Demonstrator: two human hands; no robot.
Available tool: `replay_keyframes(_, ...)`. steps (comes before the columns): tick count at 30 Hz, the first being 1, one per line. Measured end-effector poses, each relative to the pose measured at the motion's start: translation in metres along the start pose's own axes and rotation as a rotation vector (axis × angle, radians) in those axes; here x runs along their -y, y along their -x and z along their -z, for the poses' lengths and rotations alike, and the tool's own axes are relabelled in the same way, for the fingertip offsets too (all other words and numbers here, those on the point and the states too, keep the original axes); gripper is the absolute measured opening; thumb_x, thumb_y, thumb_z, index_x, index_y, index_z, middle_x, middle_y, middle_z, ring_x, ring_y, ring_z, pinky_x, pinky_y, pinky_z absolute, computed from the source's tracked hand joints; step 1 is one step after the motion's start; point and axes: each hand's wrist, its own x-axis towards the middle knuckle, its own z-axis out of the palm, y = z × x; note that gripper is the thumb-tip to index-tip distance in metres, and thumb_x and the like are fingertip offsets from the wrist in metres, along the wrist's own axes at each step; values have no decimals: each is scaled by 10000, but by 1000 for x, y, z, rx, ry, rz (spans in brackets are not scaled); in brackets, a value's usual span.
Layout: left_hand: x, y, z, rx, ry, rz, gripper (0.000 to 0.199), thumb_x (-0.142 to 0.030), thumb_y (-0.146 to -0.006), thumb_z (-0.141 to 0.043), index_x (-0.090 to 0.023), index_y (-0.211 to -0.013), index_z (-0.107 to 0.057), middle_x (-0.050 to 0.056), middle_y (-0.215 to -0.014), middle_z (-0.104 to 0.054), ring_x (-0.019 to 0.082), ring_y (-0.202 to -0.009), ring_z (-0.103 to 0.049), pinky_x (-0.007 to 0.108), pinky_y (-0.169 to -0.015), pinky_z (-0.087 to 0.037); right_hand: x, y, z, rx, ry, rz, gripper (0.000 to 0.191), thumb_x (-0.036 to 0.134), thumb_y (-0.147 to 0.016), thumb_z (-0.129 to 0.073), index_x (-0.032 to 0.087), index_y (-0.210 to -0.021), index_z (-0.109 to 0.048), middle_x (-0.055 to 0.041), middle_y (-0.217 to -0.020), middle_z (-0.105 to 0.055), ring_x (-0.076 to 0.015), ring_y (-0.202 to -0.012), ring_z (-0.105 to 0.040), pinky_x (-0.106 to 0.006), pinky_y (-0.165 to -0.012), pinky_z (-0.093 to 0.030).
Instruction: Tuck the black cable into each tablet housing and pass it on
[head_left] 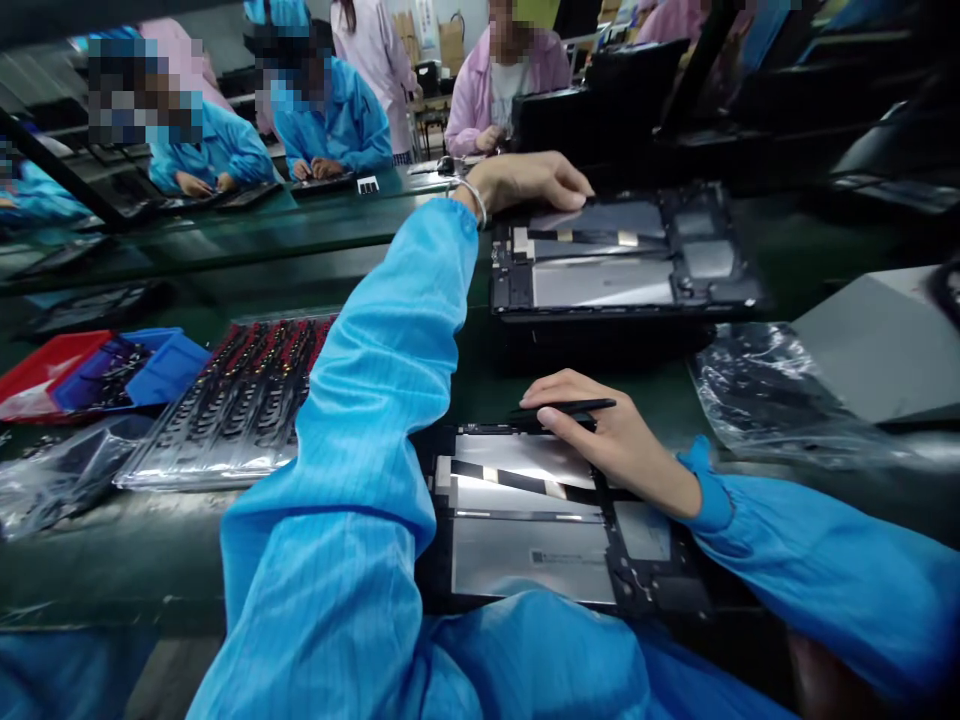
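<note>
An opened tablet (532, 570) with its silvery batteries and black frame showing lies in front of me. Over its far edge, my right hand (600, 430) is closed around a slim black pen-shaped tool (581, 406); I cannot tell its exact kind. My left arm stretches forward, and my left hand (525, 180) is closed on the far edge of a second opened tablet (607, 285). That tablet sits on top of a dark stack, and my left fingertips are partly hidden behind the hand.
Trays of small red and black parts (240, 400) lie at left, beside a red bin (52, 370) and a blue bin (161, 375) of small parts. A plastic bag (780, 390) and a grey box (885, 340) stand at right. Co-workers (330, 115) sit across the bench.
</note>
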Motion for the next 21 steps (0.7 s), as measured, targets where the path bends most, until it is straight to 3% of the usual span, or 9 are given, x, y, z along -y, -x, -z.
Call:
replay_keyframes(3,1,0,-19,123,53,18,374,-437,-865,-727,-213,-1163,-757,5,-1068,-801,172,-998,-618,370,-1019,-505,-1,0,0,7,-13,-12,161,355,-1019,-652,253,-1050,-772,-55,-1105,-730,-194,-1037,-703,-361,-913,-579)
replay_keyframes(5,7,1,-27,114,39,58,408,-459,-856,-718,-205,-1170,-773,28,-1040,-802,207,-1018,-647,395,-966,-517,-2,-1,0,11,-18,-12,167,366,-1018,-651,254,-1043,-773,-54,-1102,-733,-196,-1035,-704,-367,-918,-577)
replay_keyframes(8,17,6,-29,-15,-63,126,366,-396,-873,-657,-187,-1139,-795,70,-1079,-792,243,-1054,-692,394,-868,-534,-2,-1,0,2,-23,-12,164,365,-1014,-654,258,-1041,-774,-47,-1097,-735,-192,-1032,-704,-362,-920,-574)
replay_keyframes(11,21,28,-16,-157,-150,161,377,-399,-923,-607,-169,-1170,-774,106,-1198,-766,217,-1061,-682,347,-825,-528,-1,-2,0,-21,-26,-26,160,367,-1011,-656,261,-1027,-775,-46,-1090,-736,-198,-1032,-703,-368,-929,-576)
replay_keyframes(13,21,62,-1,-222,-198,174,392,-405,-947,-584,-145,-1184,-757,121,-1196,-760,197,-1011,-667,331,-802,-514,0,-2,2,-23,-10,-42,164,373,-1009,-655,264,-1021,-776,-49,-1084,-732,-204,-1025,-700,-367,-911,-580)
replay_keyframes(16,19,140,12,-291,-273,243,352,-384,-928,-614,-126,-1116,-762,101,-1058,-773,177,-898,-633,342,-817,-488,2,-1,4,-20,53,-50,174,373,-1006,-646,270,-1016,-786,-50,-1049,-718,-202,-991,-691,-349,-856,-573)
replay_keyframes(18,13,202,8,-347,-354,314,304,-368,-927,-623,-143,-1076,-762,80,-993,-773,172,-868,-625,352,-846,-480,3,0,6,-39,117,-56,187,382,-1003,-639,276,-1010,-793,-44,-1023,-714,-198,-956,-683,-340,-826,-554)
replay_keyframes(21,-3,284,-21,-456,-481,429,262,-355,-955,-585,-169,-1024,-755,61,-939,-768,173,-849,-629,359,-858,-481,0,3,7,-89,240,-100,218,430,-998,-641,277,-1001,-796,-50,-1032,-728,-210,-925,-672,-360,-808,-506)
